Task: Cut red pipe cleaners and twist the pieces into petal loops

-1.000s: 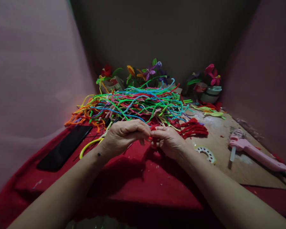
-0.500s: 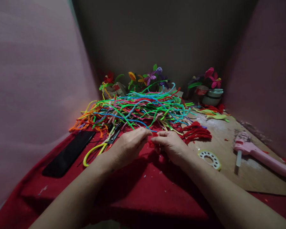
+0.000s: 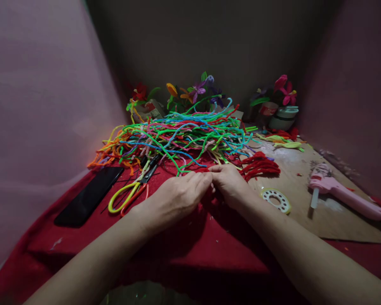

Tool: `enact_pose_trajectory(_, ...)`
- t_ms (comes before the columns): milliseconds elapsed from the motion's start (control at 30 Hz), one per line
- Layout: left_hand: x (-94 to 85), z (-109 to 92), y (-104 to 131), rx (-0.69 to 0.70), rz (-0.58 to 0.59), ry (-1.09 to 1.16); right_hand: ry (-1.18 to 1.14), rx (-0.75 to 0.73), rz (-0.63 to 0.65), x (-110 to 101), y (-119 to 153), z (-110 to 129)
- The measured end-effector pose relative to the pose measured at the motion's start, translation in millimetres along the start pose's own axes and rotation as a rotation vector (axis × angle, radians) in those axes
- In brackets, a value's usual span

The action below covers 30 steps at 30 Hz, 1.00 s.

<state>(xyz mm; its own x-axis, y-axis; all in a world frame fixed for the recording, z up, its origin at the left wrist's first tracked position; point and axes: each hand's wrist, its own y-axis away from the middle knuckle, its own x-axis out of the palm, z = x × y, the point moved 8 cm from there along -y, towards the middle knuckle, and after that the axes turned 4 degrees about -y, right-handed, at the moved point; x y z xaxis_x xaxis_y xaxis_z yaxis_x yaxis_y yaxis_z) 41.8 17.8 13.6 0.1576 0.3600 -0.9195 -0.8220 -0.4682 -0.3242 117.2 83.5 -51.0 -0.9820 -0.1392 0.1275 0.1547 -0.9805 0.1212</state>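
My left hand and my right hand meet over the red cloth, fingertips touching. Both are closed on a small red pipe cleaner piece; only a bit of it shows, the rest hidden by my fingers. Beyond them spreads a tangled heap of coloured pipe cleaners. Red pipe cleaner pieces lie bunched just past my right hand. Left of my left hand rest scissors with yellow and orange handles.
A black phone lies at the left. On the right, a brown board carries a round holed disc and a pink glue gun. Pipe cleaner flowers and a lidded jar stand at the back.
My hands have come together, and the red piece that showed between them is now mostly covered. The view has tilted slightly, so the table things sit a little higher.
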Motion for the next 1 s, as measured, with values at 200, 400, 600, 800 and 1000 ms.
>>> enact_pose_trajectory(200,4.7,9.2,1.4,-0.107,-0.042,0.322,-0.061,0.037,0.022,1.8,3.9,0.3)
enact_pose_trajectory(400,-0.6,52.1,13.0,-0.545,-0.283,0.980,-0.081,0.060,0.120,9.6,7.4,2.0)
enact_pose_trajectory(600,27.9,62.6,17.6,-0.807,-0.041,1.291,-0.097,0.011,0.108,9.3,7.2,6.3)
enact_pose_trajectory(800,33.1,62.2,16.7,-0.858,-0.017,1.293,-0.193,0.026,0.161,12.4,5.8,0.9)
enact_pose_trajectory(1000,47.6,49.9,18.8,-0.828,0.070,1.673,-0.295,0.027,0.171,11.8,3.6,2.4)
